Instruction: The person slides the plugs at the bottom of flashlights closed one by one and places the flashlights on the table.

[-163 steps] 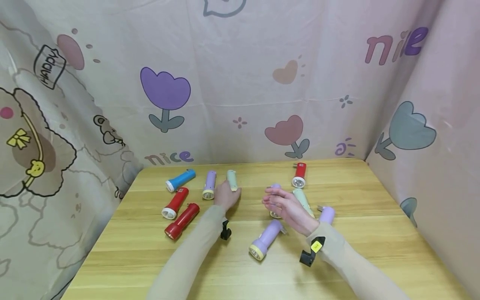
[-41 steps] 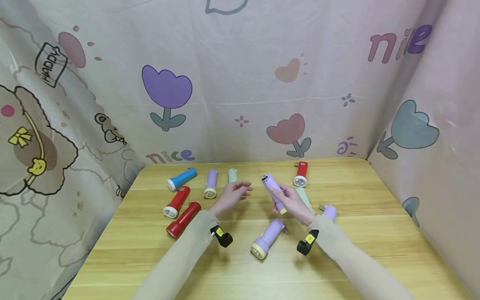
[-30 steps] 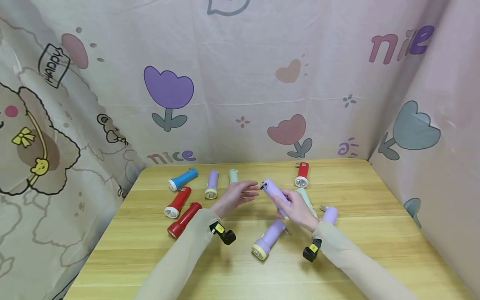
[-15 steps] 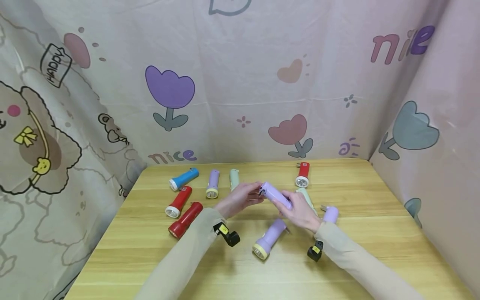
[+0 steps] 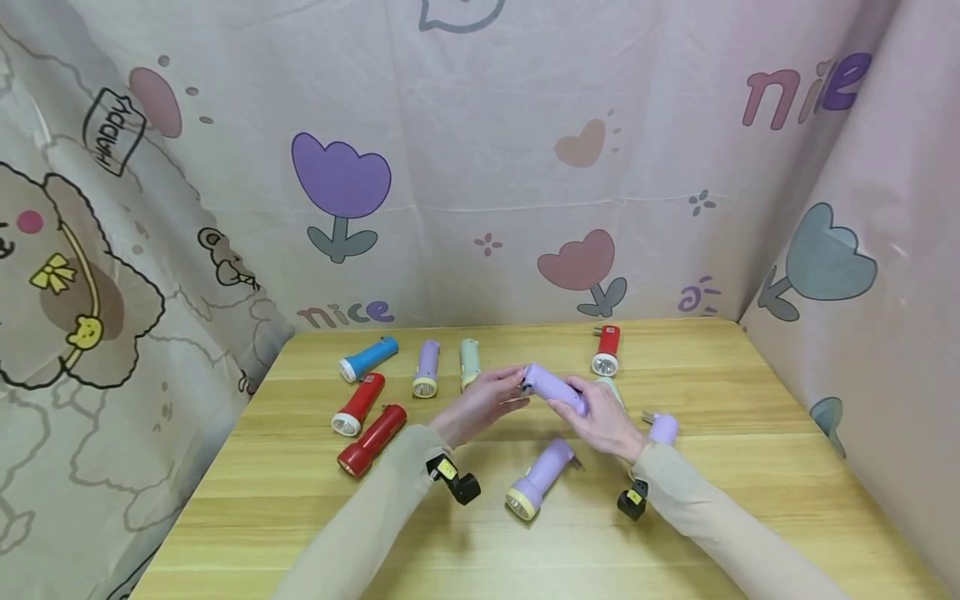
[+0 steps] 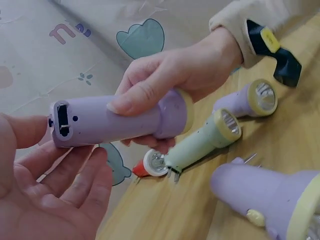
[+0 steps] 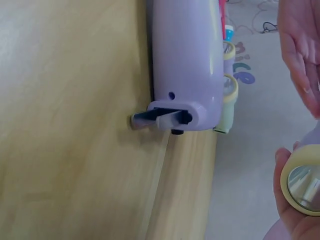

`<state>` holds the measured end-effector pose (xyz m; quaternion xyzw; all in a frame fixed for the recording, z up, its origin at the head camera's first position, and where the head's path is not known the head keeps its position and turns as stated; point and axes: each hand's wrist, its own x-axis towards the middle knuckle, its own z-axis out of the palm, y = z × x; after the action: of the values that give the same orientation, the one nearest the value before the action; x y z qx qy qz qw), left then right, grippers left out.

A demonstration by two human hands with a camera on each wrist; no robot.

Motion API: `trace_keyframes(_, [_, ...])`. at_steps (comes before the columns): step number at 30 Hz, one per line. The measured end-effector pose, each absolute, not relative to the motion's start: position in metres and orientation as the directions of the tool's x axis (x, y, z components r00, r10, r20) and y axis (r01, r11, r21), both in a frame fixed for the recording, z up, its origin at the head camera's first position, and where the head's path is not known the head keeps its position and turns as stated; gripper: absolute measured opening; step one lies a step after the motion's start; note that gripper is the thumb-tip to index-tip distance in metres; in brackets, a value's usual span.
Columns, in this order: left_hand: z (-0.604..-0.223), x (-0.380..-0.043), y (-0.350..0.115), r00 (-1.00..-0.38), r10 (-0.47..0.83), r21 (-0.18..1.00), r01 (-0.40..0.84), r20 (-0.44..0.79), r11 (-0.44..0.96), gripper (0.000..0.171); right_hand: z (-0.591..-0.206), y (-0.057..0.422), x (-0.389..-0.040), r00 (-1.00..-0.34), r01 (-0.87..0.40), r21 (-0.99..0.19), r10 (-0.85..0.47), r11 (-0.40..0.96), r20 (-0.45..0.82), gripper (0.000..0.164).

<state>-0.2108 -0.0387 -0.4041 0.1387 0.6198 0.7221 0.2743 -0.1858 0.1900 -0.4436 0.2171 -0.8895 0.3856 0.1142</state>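
Observation:
My right hand (image 5: 606,423) grips a purple flashlight (image 5: 553,390) round its body, above the table. In the left wrist view, the tail of this flashlight (image 6: 95,120) points left and shows a dark slot with a metal piece inside. My left hand (image 5: 486,402) pinches that tail: the thumb lies at the end, the index finger underneath, the other fingers loosely extended. From the right wrist, the yellow-rimmed lens (image 7: 306,187) faces the camera. Another purple flashlight (image 5: 540,479) lies in front of the hands; its plug prongs (image 7: 165,119) stick out.
On the wooden table (image 5: 465,550), a blue flashlight (image 5: 367,359), two red ones, a purple one (image 5: 426,368) and a green one (image 5: 469,360) lie left and back. To the right are a red flashlight (image 5: 606,350), a partly hidden green one (image 5: 611,388) and a purple one (image 5: 663,428).
My right hand has picked the purple flashlight up off the table and tilted its tail leftward. My left hand has left the green flashlight and come right, onto the held flashlight's tail.

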Motion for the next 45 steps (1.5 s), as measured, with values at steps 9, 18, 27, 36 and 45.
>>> trace_keyframes(9, [-0.41,-0.203,-0.035,-0.829,0.544,0.939,-0.282,-0.133,-0.199,0.05,-0.449,0.19,-0.188,-0.858,-0.505,-0.592,-0.293,0.628,0.421,0.033])
trace_keyframes(18, [-0.41,-0.201,-0.034,-0.833,0.539,0.903,-0.319,-0.123,-0.288,0.05,-0.452,0.191,-0.192,-0.83,-0.55,-0.58,-0.321,0.6,0.455,0.032])
trace_keyframes(27, [-0.408,-0.196,-0.035,-0.82,0.563,0.9,-0.321,-0.109,-0.294,0.052,-0.455,0.195,-0.194,-0.798,-0.598,-0.575,-0.344,0.558,0.495,0.029])
trace_keyframes(36, [-0.412,-0.193,-0.031,-0.838,0.531,0.881,-0.341,-0.128,-0.327,0.052,-0.457,0.192,-0.194,-0.791,-0.605,-0.594,-0.321,0.53,0.521,0.03])
trace_keyframes(45, [-0.412,-0.192,-0.03,-0.84,0.52,0.863,-0.371,-0.155,-0.343,0.052,-0.459,0.188,-0.194,-0.787,-0.607,-0.597,-0.294,0.524,0.542,0.032])
